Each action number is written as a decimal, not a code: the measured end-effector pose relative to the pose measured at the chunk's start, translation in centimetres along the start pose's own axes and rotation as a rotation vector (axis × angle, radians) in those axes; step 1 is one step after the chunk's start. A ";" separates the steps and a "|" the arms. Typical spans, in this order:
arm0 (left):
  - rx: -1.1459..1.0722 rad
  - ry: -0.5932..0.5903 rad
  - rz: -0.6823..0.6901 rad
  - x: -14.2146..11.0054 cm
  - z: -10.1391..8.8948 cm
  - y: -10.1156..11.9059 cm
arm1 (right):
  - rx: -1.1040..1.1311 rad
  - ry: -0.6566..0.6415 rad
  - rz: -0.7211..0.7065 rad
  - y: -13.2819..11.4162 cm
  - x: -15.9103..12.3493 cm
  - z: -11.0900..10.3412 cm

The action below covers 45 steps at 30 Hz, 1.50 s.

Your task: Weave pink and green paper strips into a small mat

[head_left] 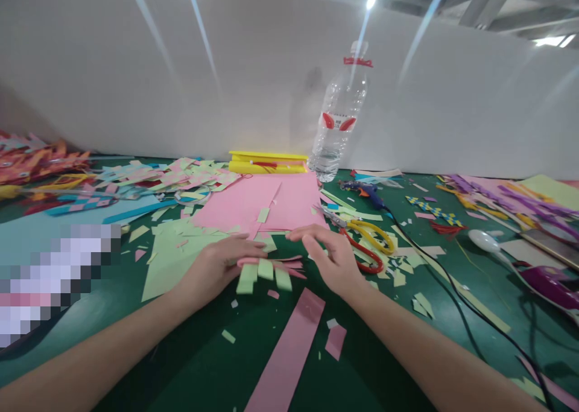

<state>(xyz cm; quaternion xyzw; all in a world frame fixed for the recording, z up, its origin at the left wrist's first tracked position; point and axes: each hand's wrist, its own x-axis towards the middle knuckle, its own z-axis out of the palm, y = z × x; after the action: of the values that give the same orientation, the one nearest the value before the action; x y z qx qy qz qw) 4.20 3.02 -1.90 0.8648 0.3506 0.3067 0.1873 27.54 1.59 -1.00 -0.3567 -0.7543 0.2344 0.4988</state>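
My left hand (220,256) is closed on one end of a small bundle of pink paper strips (294,266) with short pale green paper pieces (266,269) across it. The strips' loose ends fan out toward the right. Just beyond those ends is my right hand (329,252), its fingers curved and apart from the thumb, with nothing visible in it. Below the hands, a long pink paper strip (289,358) lies on the green table (190,370). Pink paper sheets (226,204) and a pale green sheet (167,261) lie behind my hands.
Yellow-and-red-handled scissors (371,237) and a corded blue glue gun (368,193) lie right of the pink sheets. A clear plastic bottle (341,116) leans against the white partition (194,68). Paper cuttings (181,174) heap at the back left. A white spoon (484,241) lies right.
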 end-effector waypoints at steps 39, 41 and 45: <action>-0.391 0.123 -0.604 0.6 -0.4 3.0 | 0.026 -0.167 0.333 -1.5 0.1 1.0; -0.395 0.129 -0.574 0.6 -0.3 3.1 | 0.001 -0.160 0.302 -1.5 0.0 1.1; -0.435 0.154 -0.533 0.5 0.0 3.3 | -0.039 -0.180 0.217 -1.5 -0.2 1.3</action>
<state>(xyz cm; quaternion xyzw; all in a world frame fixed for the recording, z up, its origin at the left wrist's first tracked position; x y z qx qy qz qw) 6.17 1.13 0.10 0.6571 0.5037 0.3786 0.4137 25.94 0.45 -0.57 -0.4234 -0.7573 0.3033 0.3940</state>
